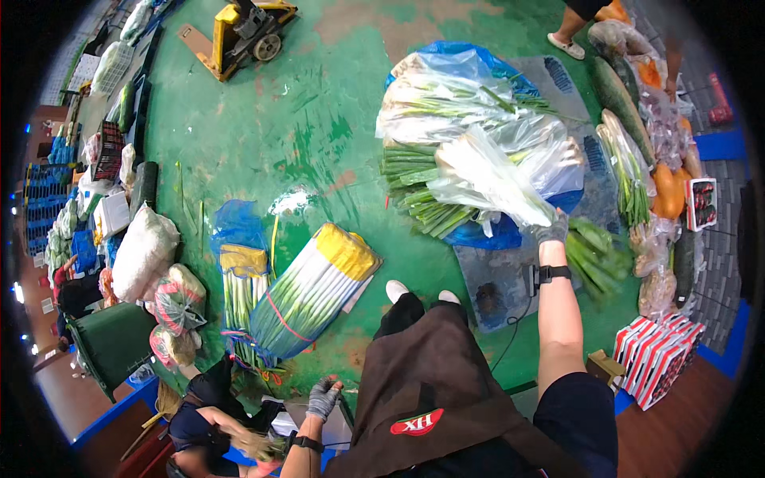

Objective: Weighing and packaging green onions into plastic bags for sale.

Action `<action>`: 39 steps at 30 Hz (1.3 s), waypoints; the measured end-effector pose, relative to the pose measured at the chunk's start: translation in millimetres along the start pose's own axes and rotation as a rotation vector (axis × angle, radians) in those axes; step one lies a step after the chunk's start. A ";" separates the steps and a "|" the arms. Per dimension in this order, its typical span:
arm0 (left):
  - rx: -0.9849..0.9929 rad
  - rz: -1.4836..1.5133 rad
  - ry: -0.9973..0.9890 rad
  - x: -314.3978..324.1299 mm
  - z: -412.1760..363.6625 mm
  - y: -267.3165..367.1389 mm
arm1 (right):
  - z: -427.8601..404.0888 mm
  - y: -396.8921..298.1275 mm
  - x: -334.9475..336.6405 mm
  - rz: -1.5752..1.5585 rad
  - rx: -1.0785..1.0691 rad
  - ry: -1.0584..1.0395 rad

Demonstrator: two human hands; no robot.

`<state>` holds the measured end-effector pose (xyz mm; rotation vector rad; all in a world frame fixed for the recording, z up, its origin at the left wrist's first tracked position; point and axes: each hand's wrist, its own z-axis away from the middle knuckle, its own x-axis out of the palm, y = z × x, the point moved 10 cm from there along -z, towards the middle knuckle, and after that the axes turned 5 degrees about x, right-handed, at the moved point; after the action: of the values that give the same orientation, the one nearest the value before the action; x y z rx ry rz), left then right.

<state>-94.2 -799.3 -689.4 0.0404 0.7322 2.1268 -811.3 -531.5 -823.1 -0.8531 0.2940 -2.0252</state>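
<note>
My right hand [551,228], in a grey glove, grips a bagged bundle of leeks or large green onions [490,170] near where the white stalks meet the blurred green leaves [597,257]. The bundle lies slanted over a pile of similar bagged bundles [448,98] on blue plastic sheeting [490,236]. My left hand [324,397], also gloved, hangs low beside my apron with its fingers partly curled. Nothing shows clearly in it. Left of my feet, a large bundle of green onions [305,287] in blue wrap with a yellow band lies beside a smaller one [244,293].
A yellow pallet jack [239,39] stands far ahead. Gourds, pumpkins [668,188] and bagged vegetables line the right side, with stacked red-and-white boxes [654,358] nearer. Sacks [146,254] and a green bin [110,343] are at left. A co-worker [209,412] bends close to my left hand.
</note>
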 end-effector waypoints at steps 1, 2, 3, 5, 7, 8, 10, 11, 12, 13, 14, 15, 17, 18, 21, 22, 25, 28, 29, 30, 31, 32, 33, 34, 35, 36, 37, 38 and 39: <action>0.024 -0.009 0.018 -10.6 1.0 -8.0 | 26.5 -1.4 42.4 -0.011 0.001 0.056; 0.038 0.000 0.019 -13.5 0.4 -2.7 | 46.9 -10.8 72.9 -0.025 -0.012 0.112; 0.053 0.035 0.029 -16.1 0.4 2.9 | 41.5 -15.6 86.2 -0.065 0.069 0.024; 0.054 0.028 0.054 -17.2 2.4 13.6 | 34.8 -45.2 114.0 -0.071 0.051 0.012; 0.034 0.011 0.070 -12.3 8.5 22.3 | 51.8 -48.8 168.0 -0.093 0.122 -0.035; 0.004 -0.011 0.067 -7.8 11.6 27.8 | 50.1 -62.4 186.0 -0.056 0.087 -0.026; 0.036 -0.114 0.060 4.8 9.5 44.0 | 38.0 -76.7 223.5 -0.024 0.100 -0.088; 0.022 -0.059 0.069 12.2 11.3 47.6 | 29.8 -81.8 242.5 -0.054 0.114 -0.183; 0.006 -0.003 0.079 18.8 11.2 52.4 | 17.7 -82.8 254.7 -0.054 0.121 -0.185; -0.001 -0.001 0.058 28.4 11.5 58.8 | 3.2 -82.2 264.1 -0.023 0.117 -0.149; -0.005 0.003 0.068 36.2 10.2 61.4 | -10.6 -81.7 276.2 0.010 0.115 -0.116; -0.047 0.038 0.071 44.3 12.0 56.0 | -33.7 -71.1 285.9 -0.018 0.188 -0.137; -0.112 0.004 0.044 62.3 13.4 75.2 | -75.4 -54.9 300.3 0.051 0.219 -0.158; -0.122 0.007 0.059 66.2 10.2 78.7 | -100.0 -43.6 306.0 0.116 0.237 -0.179; -0.105 0.101 0.129 78.8 14.5 83.0 | -177.3 -7.7 315.2 0.200 0.242 -0.180; -0.123 0.103 0.149 83.8 18.3 87.4 | -202.0 -0.8 315.5 0.254 0.197 -0.143; -0.194 0.092 0.058 103.5 -3.0 91.8 | -331.5 -50.9 244.5 0.809 -0.223 0.099; -0.316 0.084 0.113 112.6 16.6 76.5 | -214.8 18.2 370.5 1.927 -1.074 -0.042; -0.338 0.087 0.111 118.7 17.5 75.8 | -185.4 65.1 392.0 2.206 -0.949 -0.124; -0.350 0.094 0.115 123.5 13.2 74.5 | -164.5 98.7 401.5 2.478 -0.805 -0.204; -0.361 0.086 0.093 130.7 8.7 72.6 | -169.6 98.9 407.9 2.491 -0.800 -0.210; -0.373 0.075 0.068 136.9 3.0 71.4 | -185.5 106.4 402.8 2.539 -0.623 -0.242; -0.388 0.082 0.057 142.4 -3.9 79.0 | -204.3 120.8 395.0 2.573 -0.444 -0.276; -0.398 0.085 0.056 144.5 -9.8 78.8 | -231.2 127.8 393.4 2.580 -0.435 -0.281; -0.411 0.138 0.066 147.5 -17.0 75.9 | -270.1 131.4 389.5 2.683 -0.456 -0.290; -0.427 0.191 0.083 149.7 -19.5 73.3 | -304.6 139.1 386.8 2.783 -0.476 -0.309; -0.468 0.215 0.101 152.6 -23.1 71.2 | -335.9 139.0 388.0 2.839 -0.443 -0.286; -0.477 0.219 0.108 154.9 -27.4 64.2 | -357.0 143.0 391.8 2.891 -0.414 -0.270; -0.481 0.267 0.134 158.9 -26.3 56.6 | -362.2 148.3 392.2 2.901 -0.405 -0.286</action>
<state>-242.4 -719.5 -717.9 -0.2793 0.2826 2.5304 -1100.8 -975.6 -984.1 -0.1236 0.8944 0.8673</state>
